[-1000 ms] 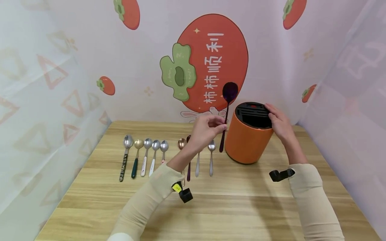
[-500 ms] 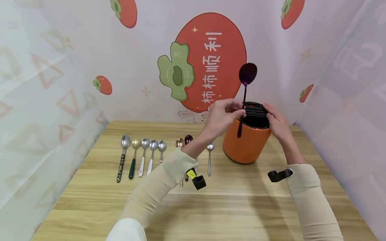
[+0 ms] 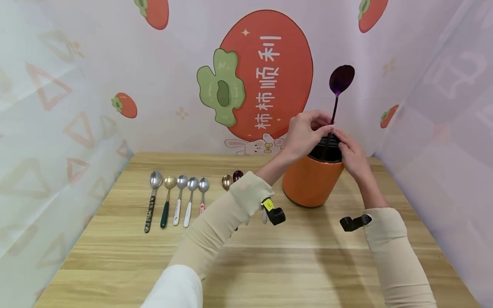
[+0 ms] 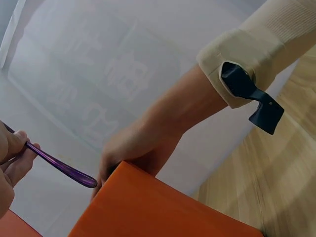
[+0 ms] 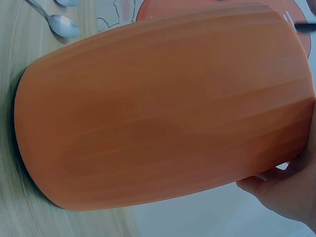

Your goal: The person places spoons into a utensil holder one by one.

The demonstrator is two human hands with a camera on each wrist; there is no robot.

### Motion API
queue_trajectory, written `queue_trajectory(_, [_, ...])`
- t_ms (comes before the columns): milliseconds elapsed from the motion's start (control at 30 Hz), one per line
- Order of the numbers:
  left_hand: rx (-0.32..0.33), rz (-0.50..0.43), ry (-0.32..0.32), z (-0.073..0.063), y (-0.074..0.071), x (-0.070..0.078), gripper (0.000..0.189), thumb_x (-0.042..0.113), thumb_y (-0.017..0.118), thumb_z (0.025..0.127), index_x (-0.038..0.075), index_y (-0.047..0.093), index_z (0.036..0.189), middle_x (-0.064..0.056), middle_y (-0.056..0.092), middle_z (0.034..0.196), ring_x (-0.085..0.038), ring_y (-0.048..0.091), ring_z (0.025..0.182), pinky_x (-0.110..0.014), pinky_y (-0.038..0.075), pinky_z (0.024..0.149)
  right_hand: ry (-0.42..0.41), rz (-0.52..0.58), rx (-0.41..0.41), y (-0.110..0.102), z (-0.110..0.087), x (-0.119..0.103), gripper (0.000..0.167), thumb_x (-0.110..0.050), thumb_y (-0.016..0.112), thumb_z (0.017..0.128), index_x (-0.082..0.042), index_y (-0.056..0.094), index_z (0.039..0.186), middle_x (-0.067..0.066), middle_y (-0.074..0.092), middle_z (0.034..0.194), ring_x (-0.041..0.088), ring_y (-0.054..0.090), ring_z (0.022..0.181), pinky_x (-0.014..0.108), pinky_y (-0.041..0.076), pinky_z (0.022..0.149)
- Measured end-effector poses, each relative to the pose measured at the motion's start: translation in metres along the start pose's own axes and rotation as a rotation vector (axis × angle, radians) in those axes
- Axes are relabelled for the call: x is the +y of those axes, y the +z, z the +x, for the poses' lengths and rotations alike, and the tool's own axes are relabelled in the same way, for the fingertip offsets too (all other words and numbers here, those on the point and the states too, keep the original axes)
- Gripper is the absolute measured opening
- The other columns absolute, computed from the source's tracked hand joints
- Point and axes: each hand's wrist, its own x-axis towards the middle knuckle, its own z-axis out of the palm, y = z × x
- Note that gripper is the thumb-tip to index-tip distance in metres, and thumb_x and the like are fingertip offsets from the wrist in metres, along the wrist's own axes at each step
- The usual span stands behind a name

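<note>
A dark purple long-handled spoon point(image 3: 342, 80) is pinched by the handle between the thumb and fingers of my left hand point(image 3: 308, 132). Its bowl points up, and the handle's lower end is at the mouth of the orange utensil holder point(image 3: 313, 184). In the left wrist view, the tip of the purple handle point(image 4: 74, 173) appears just above the holder's rim. My right hand point(image 3: 353, 158) grips the holder's black-topped rim from the right side. The right wrist view is mostly filled by the holder's orange wall point(image 5: 163, 113), with the right thumb low against its edge.
Several spoons lie in a row at the left, among them one with a patterned black handle point(image 3: 151, 205) and one with a green handle point(image 3: 165, 214). A copper spoon point(image 3: 227, 182) and another purple spoon point(image 3: 237, 176) lie mid-table, partly under my left sleeve point(image 3: 227, 218).
My left hand has carried the purple spoon right and up, from beside the holder to over its opening. The right hand has stayed on the rim.
</note>
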Motion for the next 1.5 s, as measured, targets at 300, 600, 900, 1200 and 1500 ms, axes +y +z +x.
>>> queue_trajectory(300, [-0.017,0.058,0.0,0.007,0.015,-0.021,0.01,0.006,0.074,0.088,0.001,0.072,0.096,-0.009,0.076,0.089,-0.011,0.073,0.079,-0.009,0.052,0.076,-0.03,-0.006,0.01,0.004,0.003,-0.005,0.045,-0.012,0.032,0.107,0.002,0.038,0.149,0.021,0.031,0.16,0.039,0.023,0.151,0.056,0.015,0.124])
queue_trajectory(600, [-0.078,0.129,-0.021,0.006,0.025,-0.044,0.009,0.003,0.073,0.088,0.002,0.071,0.096,-0.009,0.075,0.091,-0.013,0.073,0.082,-0.009,0.052,0.077,-0.028,-0.005,0.03,0.006,0.004,-0.007,0.045,-0.009,0.033,0.106,0.0,0.04,0.149,0.021,0.033,0.159,0.04,0.025,0.15,0.056,0.017,0.123])
queue_trajectory(900, [-0.117,0.17,-0.039,0.004,0.026,-0.05,0.012,0.003,0.073,0.088,0.002,0.071,0.1,-0.008,0.075,0.094,-0.012,0.071,0.081,-0.009,0.051,0.074,-0.014,-0.019,0.025,0.008,0.004,-0.005,0.046,-0.011,0.032,0.106,-0.002,0.04,0.15,0.018,0.032,0.161,0.04,0.024,0.151,0.057,0.017,0.123])
queue_trajectory(1200, [-0.139,0.194,-0.059,0.004,0.026,-0.048,0.015,0.006,0.072,0.09,0.0,0.071,0.103,-0.011,0.076,0.1,-0.017,0.074,0.088,-0.012,0.054,0.077,-0.024,-0.028,0.029,0.005,0.003,-0.003,0.046,-0.01,0.032,0.106,0.0,0.04,0.15,0.021,0.031,0.16,0.04,0.024,0.151,0.057,0.016,0.123])
queue_trajectory(1500, [-0.133,0.366,-0.088,0.003,0.02,-0.041,0.015,0.007,0.066,0.094,0.003,0.073,0.107,-0.007,0.076,0.102,-0.013,0.072,0.094,-0.016,0.056,0.082,-0.023,-0.036,0.043,0.002,0.003,0.001,0.046,-0.009,0.032,0.105,0.002,0.041,0.149,0.022,0.032,0.16,0.041,0.024,0.151,0.056,0.016,0.124])
